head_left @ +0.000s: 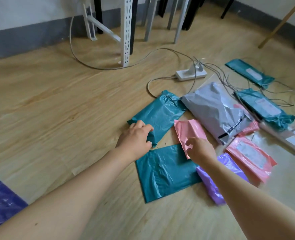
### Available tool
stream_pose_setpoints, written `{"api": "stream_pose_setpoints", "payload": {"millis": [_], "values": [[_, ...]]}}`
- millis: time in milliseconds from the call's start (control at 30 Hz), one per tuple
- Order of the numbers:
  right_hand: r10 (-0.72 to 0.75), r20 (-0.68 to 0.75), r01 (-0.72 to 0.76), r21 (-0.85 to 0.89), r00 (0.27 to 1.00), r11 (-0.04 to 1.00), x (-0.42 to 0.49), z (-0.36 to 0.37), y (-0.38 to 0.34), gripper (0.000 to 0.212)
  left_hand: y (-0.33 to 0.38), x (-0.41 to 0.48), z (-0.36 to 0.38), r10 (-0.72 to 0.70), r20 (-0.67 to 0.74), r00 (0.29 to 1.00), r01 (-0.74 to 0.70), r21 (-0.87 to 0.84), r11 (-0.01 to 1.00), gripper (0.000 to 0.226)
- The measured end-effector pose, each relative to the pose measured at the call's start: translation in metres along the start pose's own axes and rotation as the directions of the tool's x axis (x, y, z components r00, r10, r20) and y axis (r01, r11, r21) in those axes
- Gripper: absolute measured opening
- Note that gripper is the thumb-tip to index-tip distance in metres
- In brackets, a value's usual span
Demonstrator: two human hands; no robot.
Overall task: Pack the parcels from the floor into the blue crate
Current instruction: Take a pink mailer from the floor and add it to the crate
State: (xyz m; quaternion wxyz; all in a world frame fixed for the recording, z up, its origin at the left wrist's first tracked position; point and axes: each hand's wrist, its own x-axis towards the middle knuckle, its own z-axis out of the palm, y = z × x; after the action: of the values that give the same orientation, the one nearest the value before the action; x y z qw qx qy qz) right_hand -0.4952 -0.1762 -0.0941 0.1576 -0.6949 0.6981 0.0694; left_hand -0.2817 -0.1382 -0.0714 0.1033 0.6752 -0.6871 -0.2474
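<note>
Curling round the near corner of a teal parcel (160,115), the left hand (136,137) has its fingers bent over the folded end. The right hand (201,149) pinches the near edge of a pink parcel (188,130) between thumb and fingertips. More parcels lie on the floor beyond and to the right of those fingers, a grey parcel (216,108) the bulkiest. All look like thin plastic mailers, probably light, soft and slippery, so a grip across a folded end or the filled middle should hold better than loose film. A blue-violet edge (1,196) well left of the left fingers may be the crate; I cannot tell.
</note>
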Motion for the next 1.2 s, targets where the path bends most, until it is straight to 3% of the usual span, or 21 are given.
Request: {"api": "stream_pose_setpoints", "payload": {"millis": [133, 267, 433, 567, 767, 900, 1000, 1100, 1200], "values": [[0.073, 0.012, -0.072, -0.040, 0.997, 0.997, 0.024, 0.023, 0.032, 0.035, 0.010, 0.025, 0.029, 0.006, 0.056, 0.998, -0.006, 0.003, 1.000, 0.047], [-0.022, 0.022, 0.026, -0.194, 1.000, 0.981, 0.047, 0.043, 0.050, 0.041, 0.023, 0.053, 0.055, 0.016, 0.104, 0.994, -0.017, 0.008, 1.000, 0.047], [-0.076, 0.191, 0.144, -0.373, 0.979, 0.917, 0.073, 0.067, 0.059, 0.066, 0.032, 0.083, 0.081, 0.023, 0.158, 0.987, -0.026, 0.016, 1.000, 0.047], [-0.109, 0.097, 0.136, -0.331, 0.989, 0.934, 0.081, 0.088, 0.061, 0.047, 0.031, 0.096, 0.099, 0.041, 0.205, 0.978, -0.051, 0.048, 0.998, 0.048], [-0.235, -0.135, 0.235, -0.018, 0.963, 0.972, 0.090, 0.088, 0.069, 0.009, 0.039, 0.108, 0.108, 0.060, 0.217, 0.974, -0.082, 0.090, 0.993, 0.058], [-0.095, -0.216, 0.140, 0.205, 0.972, 0.969, 0.086, 0.057, 0.054, 0.014, 0.049, 0.116, 0.105, 0.069, 0.195, 0.978, -0.089, 0.097, 0.991, 0.083], [-0.087, -0.274, 0.175, 0.318, 0.958, 0.932, 0.079, 0.029, 0.041, 0.016, 0.053, 0.128, 0.094, 0.098, 0.130, 0.987, -0.116, 0.141, 0.983, 0.091], [-0.010, -0.293, 0.175, 0.542, 0.956, 0.822, 0.076, 0.010, 0.027, 0.013, 0.056, 0.139, 0.084, 0.167, 0.065, 0.984, -0.171, 0.070, 0.983, 0.057], [0.244, -0.276, 0.068, 0.780, 0.930, 0.623, 0.081, -0.003, 0.027, 0.023, 0.062, 0.141, 0.078, 0.177, 0.032, 0.984, -0.179, 0.079, 0.981, 0.030]]}}
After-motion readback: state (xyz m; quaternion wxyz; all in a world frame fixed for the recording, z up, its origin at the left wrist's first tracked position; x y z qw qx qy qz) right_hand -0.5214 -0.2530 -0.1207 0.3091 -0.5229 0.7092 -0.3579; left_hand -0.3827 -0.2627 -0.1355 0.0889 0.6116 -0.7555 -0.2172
